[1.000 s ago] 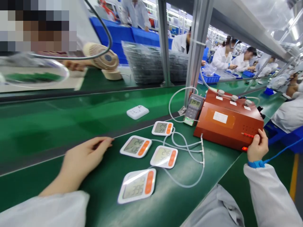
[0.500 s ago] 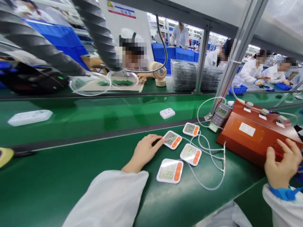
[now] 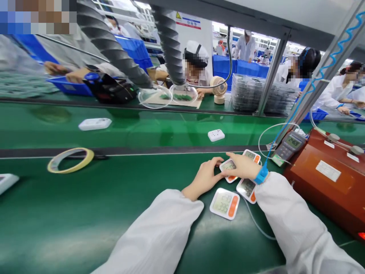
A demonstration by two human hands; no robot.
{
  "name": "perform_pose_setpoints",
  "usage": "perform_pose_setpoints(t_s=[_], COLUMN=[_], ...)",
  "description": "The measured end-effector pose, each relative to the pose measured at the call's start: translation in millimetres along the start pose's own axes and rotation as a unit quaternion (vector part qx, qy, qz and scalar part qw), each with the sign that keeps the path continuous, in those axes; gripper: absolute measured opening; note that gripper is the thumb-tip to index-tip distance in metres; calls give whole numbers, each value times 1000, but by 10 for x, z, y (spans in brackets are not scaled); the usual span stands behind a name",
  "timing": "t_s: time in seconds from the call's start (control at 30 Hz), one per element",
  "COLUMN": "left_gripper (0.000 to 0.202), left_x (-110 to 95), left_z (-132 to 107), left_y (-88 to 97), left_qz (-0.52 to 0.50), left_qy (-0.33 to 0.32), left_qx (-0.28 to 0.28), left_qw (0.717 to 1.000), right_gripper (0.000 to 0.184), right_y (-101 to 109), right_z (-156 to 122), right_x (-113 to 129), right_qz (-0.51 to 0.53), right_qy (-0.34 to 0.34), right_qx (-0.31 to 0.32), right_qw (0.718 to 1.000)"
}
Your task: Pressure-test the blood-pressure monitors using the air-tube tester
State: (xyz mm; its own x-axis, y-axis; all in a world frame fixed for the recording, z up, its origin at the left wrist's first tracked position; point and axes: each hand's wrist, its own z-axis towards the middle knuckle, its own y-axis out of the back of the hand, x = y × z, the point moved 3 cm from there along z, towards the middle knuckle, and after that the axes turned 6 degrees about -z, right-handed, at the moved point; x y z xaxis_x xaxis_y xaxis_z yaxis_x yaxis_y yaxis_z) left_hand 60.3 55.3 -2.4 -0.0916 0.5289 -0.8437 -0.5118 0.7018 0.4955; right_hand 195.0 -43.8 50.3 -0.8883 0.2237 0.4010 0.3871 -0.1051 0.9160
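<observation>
My left hand (image 3: 203, 177) rests on the bench with thumb and fingers around the left side of a white digital meter (image 3: 228, 165) with an orange strip. My right hand (image 3: 244, 165), a blue band on its wrist, reaches over the same meter from the right and covers part of it. Behind that hand lies a similar meter (image 3: 251, 155). Another meter (image 3: 245, 187) sits partly under the right wrist. Nearest to me, a fourth one (image 3: 224, 203) lies flat with its digits showing. A thin clear tube (image 3: 254, 217) runs from the meters under my right sleeve.
A grey handheld gauge (image 3: 290, 144) leans by an orange-brown metal box (image 3: 322, 179) on the right. Left are a yellow tape roll (image 3: 70, 160) and a white device's corner (image 3: 7, 182). White power sockets (image 3: 216, 135) lie on the green conveyor (image 3: 159, 129). Co-workers sit beyond.
My right hand has moved left from beside the orange-brown box onto the meter at my left hand. The view has turned left, bringing the tape roll fully into sight.
</observation>
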Motion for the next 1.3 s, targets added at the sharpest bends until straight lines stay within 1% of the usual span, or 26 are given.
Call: perform_pose_setpoints(t_s=[0.03, 0.07, 0.17, 0.2, 0.27, 0.33, 0.37, 0.4, 0.47, 0.5, 0.57, 0.6, 0.67, 0.73, 0.83, 0.9, 0.97, 1.0, 1.07, 1.17, 1.3], left_gripper=[43, 46, 49, 52, 60, 64, 62, 60, 59, 60, 62, 62, 62, 63, 64, 64, 65, 65, 67, 71, 82], left_x=[5, 9, -7, -25, -80, -142, -164, -178, -181, -173, -151, -139, -124, -118, -97, -67, -27, -7, 27, 48, 45], left_z=[-3, -5, -13, -17, -32, -54, -64, -73, -83, -84, -79, -76, -69, -64, -57, -45, -30, -22, -12, -11, -24], left_y=[-5, -13, -50, -70, -119, -156, -164, -167, -161, -154, -136, -127, -121, -127, -144, -136, -105, -83, -36, 13, 12], left_qz=[-31, -65, -189, -237, -334, -406, -425, -435, -445, -449, -457, -458, -453, -447, -438, -425, -407, -398, -377, -345, -304], left_qy=[2, 6, 26, 37, 61, 81, 91, 102, 121, 129, 141, 145, 150, 154, 161, 161, 157, 155, 156, 167, 185], left_qx=[-1, -2, -4, 4, 36, 60, 62, 61, 58, 59, 56, 53, 52, 55, 53, 35, 0, -19, -59, -106, -113], left_qw=[1000, 998, 982, 971, 940, 908, 899, 893, 885, 882, 876, 876, 877, 879, 883, 890, 900, 904, 911, 918, 928], right_gripper=[71, 65, 36, 30, 25, 21, 19, 21, 34, 36, 28, 23, 18, 16, 13, 13, 12, 13, 23, 35, 49], right_y=[-19, -27, 7, 32, 99, 171, 202, 227, 257, 265, 271, 271, 265, 241, 176, 139, 127, 132, 165, 245, 299], right_z=[27, 38, 19, 8, -11, -22, -24, -23, -16, -15, -17, -18, -12, 0, 16, 19, 19, 17, 12, -7, -37], right_x=[-19, -37, -48, -35, 4, 40, 47, 43, 1, -32, -100, -128, -169, -181, -165, -151, -149, -159, -212, -369, -573], right_qz=[4, 8, 24, 26, 39, 85, 116, 150, 199, 212, 201, 180, 126, 76, 20, -11, -29, -36, -58, -116, -172], right_qy=[-2, -3, 4, 4, 2, 5, 10, 15, 17, 16, 20, 24, 24, 12, -18, -34, -37, -36, -44, -91, -144], right_qx=[4, 4, -10, -21, -60, -95, -99, -88, -26, 14, 82, 100, 96, 67, 36, 27, 26, 25, 18, -1, 15], right_qw=[1000, 1000, 1000, 999, 997, 992, 988, 985, 980, 977, 976, 978, 987, 995, 999, 999, 999, 998, 997, 989, 974])
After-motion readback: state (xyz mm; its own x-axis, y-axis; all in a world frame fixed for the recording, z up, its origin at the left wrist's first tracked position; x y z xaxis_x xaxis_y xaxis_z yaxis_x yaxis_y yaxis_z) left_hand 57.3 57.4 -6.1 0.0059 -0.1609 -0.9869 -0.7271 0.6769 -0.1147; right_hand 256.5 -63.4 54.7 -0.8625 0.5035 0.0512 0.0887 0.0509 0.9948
